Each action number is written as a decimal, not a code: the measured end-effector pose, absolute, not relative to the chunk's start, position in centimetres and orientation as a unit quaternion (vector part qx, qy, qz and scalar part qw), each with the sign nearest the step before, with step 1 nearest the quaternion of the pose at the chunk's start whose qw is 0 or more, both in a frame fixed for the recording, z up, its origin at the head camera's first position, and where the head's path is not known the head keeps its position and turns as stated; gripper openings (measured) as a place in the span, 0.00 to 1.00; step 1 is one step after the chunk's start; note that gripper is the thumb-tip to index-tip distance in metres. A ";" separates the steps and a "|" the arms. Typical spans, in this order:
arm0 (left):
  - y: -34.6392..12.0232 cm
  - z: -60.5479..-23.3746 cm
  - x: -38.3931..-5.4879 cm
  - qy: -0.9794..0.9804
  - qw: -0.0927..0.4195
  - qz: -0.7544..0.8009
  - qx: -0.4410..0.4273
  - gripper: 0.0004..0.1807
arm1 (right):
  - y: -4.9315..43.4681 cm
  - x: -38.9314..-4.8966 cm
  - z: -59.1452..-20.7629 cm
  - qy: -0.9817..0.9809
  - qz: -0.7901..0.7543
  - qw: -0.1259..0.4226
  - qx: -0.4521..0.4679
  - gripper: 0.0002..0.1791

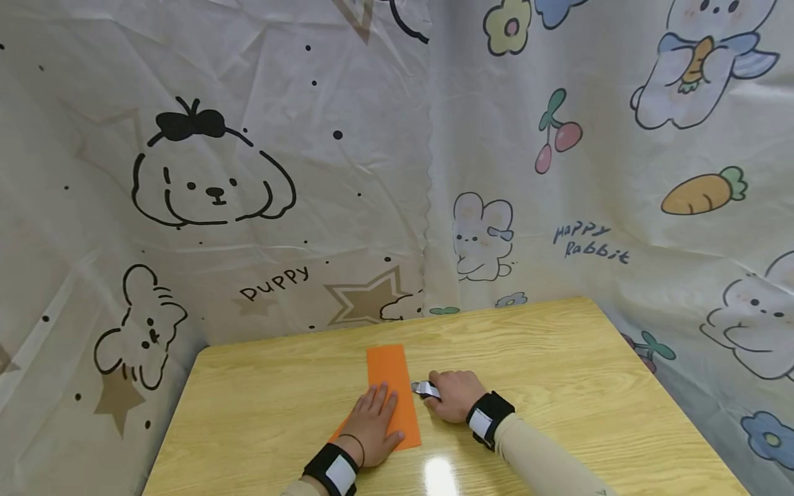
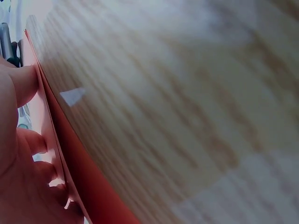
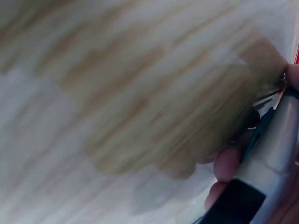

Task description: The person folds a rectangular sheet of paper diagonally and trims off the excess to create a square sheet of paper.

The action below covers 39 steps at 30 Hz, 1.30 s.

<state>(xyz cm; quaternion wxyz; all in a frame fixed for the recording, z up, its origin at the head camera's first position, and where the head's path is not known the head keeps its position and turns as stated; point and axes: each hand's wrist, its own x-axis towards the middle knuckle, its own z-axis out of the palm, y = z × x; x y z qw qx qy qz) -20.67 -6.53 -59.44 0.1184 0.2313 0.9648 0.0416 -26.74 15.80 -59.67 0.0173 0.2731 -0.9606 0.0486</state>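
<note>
A strip of orange paper (image 1: 386,362) lies lengthwise on the wooden table, and another orange edge shows under the left wrist. Spread over the lower part of the paper, my left hand (image 1: 370,427) presses it with straight fingers. In the left wrist view, the orange paper (image 2: 77,158) shows two layers standing slightly apart along the edge. Just right of the strip, my right hand (image 1: 457,395) grips a silver and black utility knife (image 1: 426,390), its tip pointing left at the paper's edge. The knife's handle (image 3: 275,140) appears large in the right wrist view; its blade is unclear there.
The light wooden table (image 1: 527,344) extends to both sides of the hands. Behind it and at its sides hang printed curtains (image 1: 372,172) with cartoon animals. Black straps (image 1: 490,417) circle both wrists. A bright reflection shows at the table's front.
</note>
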 end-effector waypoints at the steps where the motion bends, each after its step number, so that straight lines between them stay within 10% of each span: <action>1: -6.6 -59.4 -20.6 0.965 0.118 0.043 0.230 0.39 | 15.9 -26.8 -59.8 -0.961 0.046 0.018 0.271 0.16; 39: -7.0 -59.1 -20.4 0.962 0.120 0.041 0.243 0.39 | 15.5 -27.6 -59.0 -0.960 0.045 0.007 0.277 0.16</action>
